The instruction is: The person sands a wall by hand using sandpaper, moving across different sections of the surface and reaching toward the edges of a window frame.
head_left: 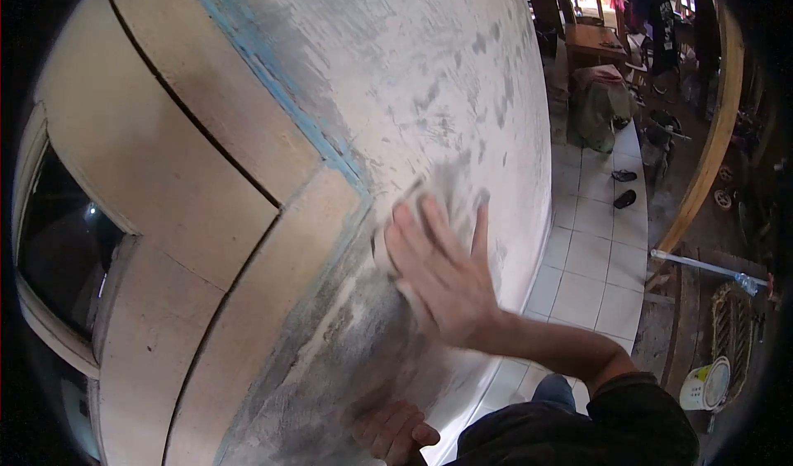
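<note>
My right hand (442,272) presses flat against the grey-white patched wall (372,61), its fingers spread. Under its left side shows the pale edge of a thin sheet, apparently sandpaper (382,251); most of it is hidden by the palm. Some blur surrounds the fingers. Low in the view, my left hand (395,433) is close to the darker, rough lower wall with its fingers curled in. Whatever may be inside those fingers is hidden. Left of my right hand, a blue strip (273,78) borders the cream panelling (198,152).
A dark window (66,235) sits in the cream panelling at left. White floor tiles (582,259) run along the wall's foot. Dark sandals (624,189), a covered bundle (603,106), a wooden table (593,38), a curved timber (723,119) and a white bucket (705,386) are at right.
</note>
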Tool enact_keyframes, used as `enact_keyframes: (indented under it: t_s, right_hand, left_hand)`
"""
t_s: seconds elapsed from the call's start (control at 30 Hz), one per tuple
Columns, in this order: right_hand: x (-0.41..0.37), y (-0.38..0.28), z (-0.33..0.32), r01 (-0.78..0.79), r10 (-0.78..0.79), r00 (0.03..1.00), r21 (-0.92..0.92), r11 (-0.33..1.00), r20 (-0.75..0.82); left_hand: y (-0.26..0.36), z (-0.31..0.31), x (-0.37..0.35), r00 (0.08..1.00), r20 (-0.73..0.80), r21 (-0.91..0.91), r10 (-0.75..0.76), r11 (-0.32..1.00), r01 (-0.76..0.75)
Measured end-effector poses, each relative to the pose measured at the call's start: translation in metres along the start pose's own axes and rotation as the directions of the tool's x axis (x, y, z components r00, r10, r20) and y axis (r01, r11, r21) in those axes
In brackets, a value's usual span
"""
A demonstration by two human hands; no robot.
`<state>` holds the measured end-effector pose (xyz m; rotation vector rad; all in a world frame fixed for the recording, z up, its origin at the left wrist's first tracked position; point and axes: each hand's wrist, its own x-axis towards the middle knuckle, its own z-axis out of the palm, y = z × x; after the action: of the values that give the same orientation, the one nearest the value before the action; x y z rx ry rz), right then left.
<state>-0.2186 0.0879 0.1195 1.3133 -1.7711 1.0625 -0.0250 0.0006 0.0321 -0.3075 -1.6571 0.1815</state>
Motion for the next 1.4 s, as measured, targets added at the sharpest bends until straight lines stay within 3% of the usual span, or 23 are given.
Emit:
enact_keyframes:
  t_s: [0.03, 0.13, 0.23, 0.33, 0.43, 0.53, 0.67, 0.7, 0.8, 0.93, 1.03, 1.07, 1.13, 1.2, 1.23, 1.33, 1.4]
  right_hand:
    - [0.008, 0.007, 0.005, -0.018, 0.015, 0.999, -0.074, 0.997, -0.039]
    - [0.035, 0.006, -0.005, -0.089, 0.093, 0.985, 0.033, 0.995, -0.146]
    - [0.016, -0.011, -0.002, -0.103, 0.108, 0.994, 0.112, 0.988, -0.036]
    - [-0.002, -0.012, 0.001, -0.005, 0.007, 1.0, 0.09, 0.996, -0.017]
    - [0.023, 0.002, -0.005, -0.002, -0.001, 0.998, -0.057, 0.998, -0.06]
    - [0.03, -0.006, -0.004, -0.074, 0.086, 0.991, 0.12, 0.99, -0.1]
    - [-0.009, -0.011, 0.012, 0.014, -0.006, 0.998, 0.119, 0.993, -0.064]
    - [-0.006, -0.002, 0.022, 0.058, -0.053, 0.986, 0.028, 0.998, -0.156]
    - [0.028, 0.012, -0.002, -0.069, 0.062, 0.994, -0.078, 0.995, -0.092]
    - [0.019, -0.002, 0.0, -0.127, 0.134, 0.99, 0.132, 0.983, -0.043]
    - [-0.012, 0.001, 0.013, 0.023, -0.019, 0.998, 0.07, 0.997, -0.052]
    - [-0.007, 0.006, 0.01, 0.002, -0.002, 1.0, -0.013, 1.0, -0.017]
    - [0.015, 0.02, 0.003, -0.033, 0.043, 0.998, -0.173, 0.984, 0.054]
    - [0.029, 0.02, -0.002, -0.09, 0.089, 0.996, -0.073, 0.993, -0.024]
    - [0.032, 0.018, -0.002, -0.117, 0.116, 0.991, -0.024, 0.993, -0.065]
    - [0.006, -0.004, 0.005, -0.132, 0.127, 0.991, 0.147, 0.98, 0.043]
    - [-0.009, 0.0, 0.011, -0.03, 0.027, 0.998, 0.064, 0.997, 0.059]
  left_hand:
    - [0.001, 0.0, 0.0, 1.0, 0.007, -0.003, -0.004, 1.0, 0.004]
    - [0.006, -0.002, 0.0, 1.0, 0.02, -0.006, -0.017, 1.0, 0.017]
    - [0.005, -0.003, -0.001, 1.0, 0.018, -0.001, -0.013, 1.0, 0.013]
    - [0.004, -0.002, -0.002, 1.0, 0.009, 0.002, -0.009, 1.0, 0.009]
    - [0.004, -0.002, -0.003, 1.0, 0.009, -0.001, -0.012, 1.0, 0.012]
    - [0.003, -0.001, -0.003, 1.0, 0.006, -0.004, -0.01, 1.0, 0.01]
    - [0.001, 0.001, -0.003, 1.0, -0.018, 0.003, 0.008, 1.0, -0.008]
    - [0.0, 0.002, -0.004, 1.0, -0.018, 0.004, 0.011, 1.0, -0.011]
    - [0.001, 0.002, -0.004, 1.0, -0.02, 0.001, 0.012, 1.0, -0.012]
    - [-0.001, 0.005, -0.002, 0.998, -0.046, -0.012, 0.031, 0.999, -0.031]
    - [-0.006, 0.013, 0.002, 0.993, -0.098, -0.04, 0.071, 0.996, -0.075]
    - [-0.008, 0.017, 0.005, 0.992, -0.11, -0.052, 0.069, 0.996, -0.075]
    - [0.001, 0.011, 0.006, 0.998, -0.061, -0.022, 0.002, 1.0, -0.003]
    - [0.016, -0.003, 0.011, 0.968, 0.147, 0.078, -0.204, 0.978, 0.195]
    - [0.017, -0.005, 0.014, 0.963, 0.172, 0.105, -0.208, 0.976, 0.192]
    - [0.019, -0.005, 0.011, 0.954, 0.17, 0.083, -0.247, 0.968, 0.236]
    - [0.019, -0.003, 0.014, 0.952, 0.164, 0.089, -0.259, 0.965, 0.247]
